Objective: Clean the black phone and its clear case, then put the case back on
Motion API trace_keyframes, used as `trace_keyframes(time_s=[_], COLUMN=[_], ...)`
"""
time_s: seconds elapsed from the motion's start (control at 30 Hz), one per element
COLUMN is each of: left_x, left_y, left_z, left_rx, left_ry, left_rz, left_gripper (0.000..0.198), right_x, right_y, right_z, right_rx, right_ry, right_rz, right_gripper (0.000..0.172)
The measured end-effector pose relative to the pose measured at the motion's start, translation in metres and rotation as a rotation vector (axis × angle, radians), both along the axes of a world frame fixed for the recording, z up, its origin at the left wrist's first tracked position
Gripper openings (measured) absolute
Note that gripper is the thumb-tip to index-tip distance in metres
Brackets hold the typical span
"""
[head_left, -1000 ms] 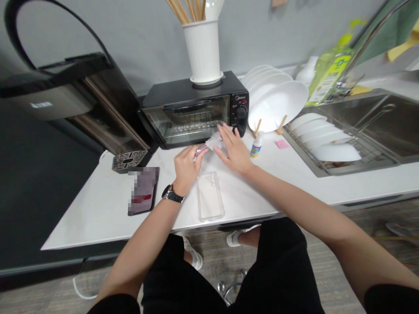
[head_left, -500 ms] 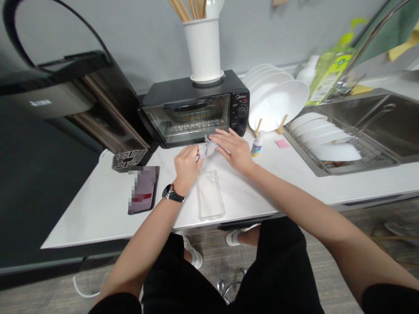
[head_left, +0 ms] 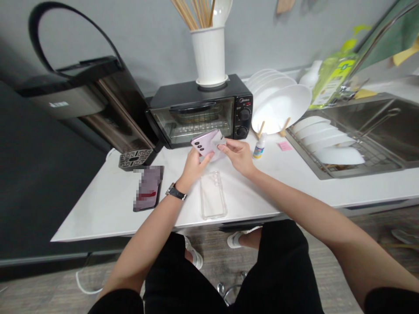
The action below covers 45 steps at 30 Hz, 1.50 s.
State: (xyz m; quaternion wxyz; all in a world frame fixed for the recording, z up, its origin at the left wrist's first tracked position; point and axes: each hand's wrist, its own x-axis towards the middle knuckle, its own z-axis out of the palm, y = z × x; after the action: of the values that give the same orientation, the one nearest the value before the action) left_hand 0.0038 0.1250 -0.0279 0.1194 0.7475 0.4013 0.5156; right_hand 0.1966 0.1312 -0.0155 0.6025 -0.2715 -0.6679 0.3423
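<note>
A lilac smartphone [head_left: 205,140], tilted with its back and several camera lenses facing me, is raised over the counter before the toaster oven. My left hand [head_left: 194,165] grips its left end, thumb across the back. My right hand [head_left: 240,156] is closed at the other end, pinching a thin pale cloth [head_left: 216,140] against the phone. Below the hands a clear phone case [head_left: 212,196] lies flat on the counter. Another phone [head_left: 148,192], dark-edged with a blurred screen, lies left of my watch wrist. A small spray bottle [head_left: 259,147] stands right of my right hand.
Behind my hands is a black toaster oven [head_left: 199,117] bearing a white utensil pot [head_left: 209,56]. A drink dispenser [head_left: 114,104] stands left. White plates [head_left: 281,107], a pink note [head_left: 284,146] and a sink with a dish rack [head_left: 327,161] are right. The counter's front edge is near.
The phone's lilac back and lenses have come into view, tilted up between my hands. My right hand has gone from flat, outstretched fingers to a pinch. The view has shifted slightly.
</note>
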Motion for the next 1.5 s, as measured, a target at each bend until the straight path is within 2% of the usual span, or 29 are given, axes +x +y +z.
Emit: trace_keyframes(time_s=[0.07, 0.13, 0.3, 0.47, 0.57, 0.7, 0.77, 0.93, 1.1, 1.33, 1.5], left_x=[0.0, 0.0, 0.001, 0.006, 0.006, 0.001, 0.0, 0.002, 0.0, 0.002, 0.0], left_y=[0.0, -0.002, -0.013, -0.022, -0.021, -0.021, -0.021, -0.024, -0.022, -0.022, -0.024], left_z=[-0.003, -0.002, 0.012, 0.022, 0.02, 0.02, 0.022, 0.026, 0.024, 0.028, 0.03], left_rx=[-0.068, -0.104, -0.104, -0.091, -0.064, -0.034, -0.026, -0.014, -0.073, -0.081, -0.073], left_ry=[0.076, 0.119, 0.237, 0.398, 0.473, 0.542, 0.537, 0.502, 0.591, 0.702, 0.748], left_rz=[-0.043, -0.026, 0.012, 0.083, 0.082, 0.092, 0.11, 0.153, 0.149, 0.297, 0.283], left_gripper=[0.038, 0.045, 0.059, 0.06, 0.056, 0.051, 0.046, 0.039, 0.034, 0.031, 0.028], right_x=[-0.001, 0.0, 0.008, 0.013, 0.011, 0.011, 0.016, 0.023, 0.012, 0.028, 0.012], right_y=[0.005, 0.008, 0.001, -0.008, -0.01, -0.009, -0.005, -0.001, -0.006, 0.006, -0.006], right_z=[-0.002, -0.004, -0.001, 0.004, 0.005, 0.01, 0.013, 0.015, 0.01, 0.013, 0.014], right_rx=[-0.024, 0.019, 0.287, 0.447, 0.579, 0.725, 0.728, 0.684, 0.732, 0.61, 0.675], right_ry=[0.025, 0.032, -0.127, -0.144, -0.16, -0.293, -0.334, -0.355, -0.521, -0.52, -0.635], right_rz=[0.065, 0.051, -0.213, -0.339, -0.341, -0.237, -0.211, -0.307, -0.196, -0.283, -0.226], right_gripper=[0.049, 0.052, 0.042, 0.045, 0.046, 0.047, 0.048, 0.051, 0.047, 0.044, 0.041])
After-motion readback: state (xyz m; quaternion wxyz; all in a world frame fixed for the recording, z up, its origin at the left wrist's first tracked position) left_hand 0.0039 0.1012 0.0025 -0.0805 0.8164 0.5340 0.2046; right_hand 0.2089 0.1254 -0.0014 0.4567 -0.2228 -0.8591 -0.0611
